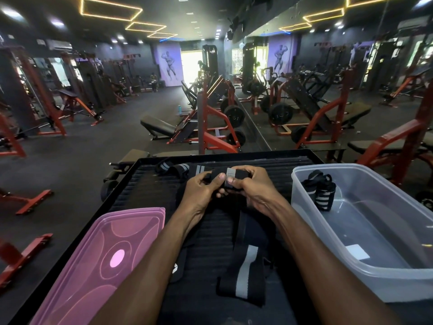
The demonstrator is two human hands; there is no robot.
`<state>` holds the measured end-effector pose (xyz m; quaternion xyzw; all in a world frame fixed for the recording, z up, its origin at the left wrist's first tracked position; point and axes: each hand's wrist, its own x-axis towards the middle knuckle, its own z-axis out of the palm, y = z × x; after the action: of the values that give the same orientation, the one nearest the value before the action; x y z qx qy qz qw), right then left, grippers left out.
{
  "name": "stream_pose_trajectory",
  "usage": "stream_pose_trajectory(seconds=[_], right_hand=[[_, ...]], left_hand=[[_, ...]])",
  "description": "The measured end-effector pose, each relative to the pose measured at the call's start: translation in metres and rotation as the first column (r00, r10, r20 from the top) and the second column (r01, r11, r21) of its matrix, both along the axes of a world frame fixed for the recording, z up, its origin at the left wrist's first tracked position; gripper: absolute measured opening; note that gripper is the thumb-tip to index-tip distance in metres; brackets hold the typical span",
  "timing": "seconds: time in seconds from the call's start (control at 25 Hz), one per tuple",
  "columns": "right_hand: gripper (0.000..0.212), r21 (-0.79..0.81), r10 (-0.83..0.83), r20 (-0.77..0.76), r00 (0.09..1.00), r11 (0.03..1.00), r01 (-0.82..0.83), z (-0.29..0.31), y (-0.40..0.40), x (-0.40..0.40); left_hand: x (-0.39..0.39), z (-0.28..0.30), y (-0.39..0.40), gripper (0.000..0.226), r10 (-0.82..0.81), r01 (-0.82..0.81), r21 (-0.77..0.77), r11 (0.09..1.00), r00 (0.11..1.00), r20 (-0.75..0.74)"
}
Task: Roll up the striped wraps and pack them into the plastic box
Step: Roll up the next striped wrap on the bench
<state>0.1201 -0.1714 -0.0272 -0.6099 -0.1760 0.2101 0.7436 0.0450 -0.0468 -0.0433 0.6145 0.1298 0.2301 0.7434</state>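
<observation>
Both hands, left (202,192) and right (251,187), pinch a striped wrap (236,259) over a black ribbed platform (150,191) in a gym.

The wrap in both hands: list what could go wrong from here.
1. The wrap has a long tail trailing toward the person; it could twist and roll up crooked.
2. The start of the roll is pinched between left hand and right hand; a slipped grip could unwind it.
</observation>
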Motion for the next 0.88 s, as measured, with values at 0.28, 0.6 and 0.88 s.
stream_pose_trajectory(seconds=[0.28,0.6,0.88], right_hand=[[0.010,-0.107,0.150,0.022,0.988,0.983,-0.147,0.008,-0.011,-0.002],[0.017,-0.282,0.116,0.224,0.968,0.958,-0.049,0.002,-0.010,0.002],[0.017,-0.461,0.099,0.437,0.894,0.878,0.128,-0.005,-0.006,0.005]], left_hand=[[-0.005,0.000,0.006,0.040,-0.014,0.011,0.242,0.970,1.000,0.010],[-0.002,0.003,-0.006,0.041,0.179,-0.179,0.009,0.984,0.984,-0.025],[0.004,-0.005,-0.010,0.053,0.191,-0.191,-0.041,0.981,0.982,-0.007]])
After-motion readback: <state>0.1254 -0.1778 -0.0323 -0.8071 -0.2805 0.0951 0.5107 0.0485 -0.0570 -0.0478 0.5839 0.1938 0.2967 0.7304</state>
